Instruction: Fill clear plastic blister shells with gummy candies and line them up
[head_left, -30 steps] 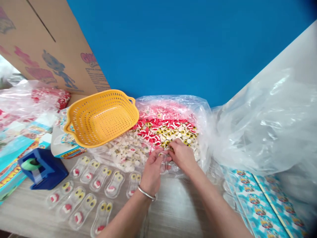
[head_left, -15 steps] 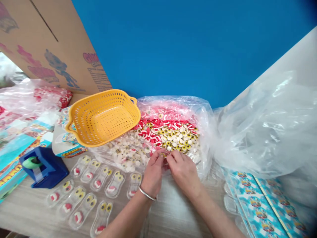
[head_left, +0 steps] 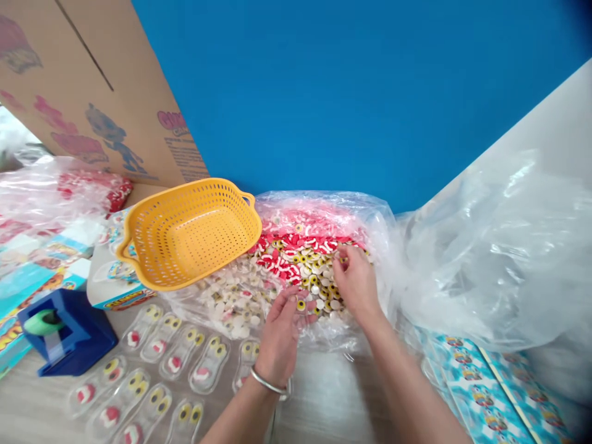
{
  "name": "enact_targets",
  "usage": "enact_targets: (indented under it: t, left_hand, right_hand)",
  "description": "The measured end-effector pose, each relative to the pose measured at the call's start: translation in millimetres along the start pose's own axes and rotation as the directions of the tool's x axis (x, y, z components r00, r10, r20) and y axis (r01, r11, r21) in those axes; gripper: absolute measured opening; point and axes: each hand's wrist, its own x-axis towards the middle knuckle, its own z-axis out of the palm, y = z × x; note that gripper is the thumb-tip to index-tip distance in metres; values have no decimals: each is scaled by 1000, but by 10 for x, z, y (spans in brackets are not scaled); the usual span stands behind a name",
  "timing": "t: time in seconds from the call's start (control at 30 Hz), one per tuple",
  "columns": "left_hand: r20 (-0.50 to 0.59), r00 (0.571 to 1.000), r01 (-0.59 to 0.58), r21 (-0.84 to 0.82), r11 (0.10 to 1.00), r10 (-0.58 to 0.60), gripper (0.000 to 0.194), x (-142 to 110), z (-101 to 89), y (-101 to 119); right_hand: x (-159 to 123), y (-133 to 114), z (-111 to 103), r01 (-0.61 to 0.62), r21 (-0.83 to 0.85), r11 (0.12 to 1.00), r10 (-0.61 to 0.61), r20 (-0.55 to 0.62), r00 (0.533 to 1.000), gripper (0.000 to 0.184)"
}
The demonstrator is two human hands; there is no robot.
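Observation:
My left hand (head_left: 282,338), with a metal bangle (head_left: 269,383) at the wrist, hangs over the front of the bag with its fingers apart. A yellow gummy eyeball (head_left: 301,304) lies just beyond its thumb. My right hand (head_left: 356,285) reaches into a heap of gummy eyeballs and red-and-white gummies inside a clear plastic bag (head_left: 370,213). Its fingertips pinch what looks like a yellow gummy eyeball (head_left: 343,259). Clear plastic trays (head_left: 208,365) with paired yellow eyes and red-and-white candies lie at the lower left.
An orange-yellow perforated basket (head_left: 189,234) tilts at the bag's left edge. Left of it stand a blue tape dispenser (head_left: 67,333) and a printed cardboard flap (head_left: 106,92). A plastic sheet (head_left: 490,259) bulges right, above printed cards (head_left: 485,394), against a blue wall (head_left: 324,92).
My hands have come apart from their meeting point over the candy. The right hand has moved up and right into the heap, the left has drawn back, and the whole view has shifted slightly.

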Motion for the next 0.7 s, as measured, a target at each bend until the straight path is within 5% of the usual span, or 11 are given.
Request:
enact_targets:
  t: [0.2, 0.4, 0.57, 0.7]
  left_hand:
    - [-6, 1000, 6, 14, 1000, -6, 42, 26, -16, -25]
    - [-5, 999, 36, -14, 999, -36, 35, -19, 32, 25]
    - [80, 992, 105, -50, 993, -101, 31, -108, 112, 36]
    - [205, 968, 152, -27, 988, -143, 32, -239, 202, -19]
  right_hand:
    - [119, -1, 70, 92, -208, 974, -72, 101, 992, 27]
    - [27, 109, 76, 42, 175, 984, -46, 16, 999, 20]
    - [-411, 24, -120, -200, 482, 853, 97, 229, 969, 13]
    - [-881, -66, -469, 3, 394, 919, -107, 241, 965, 14]
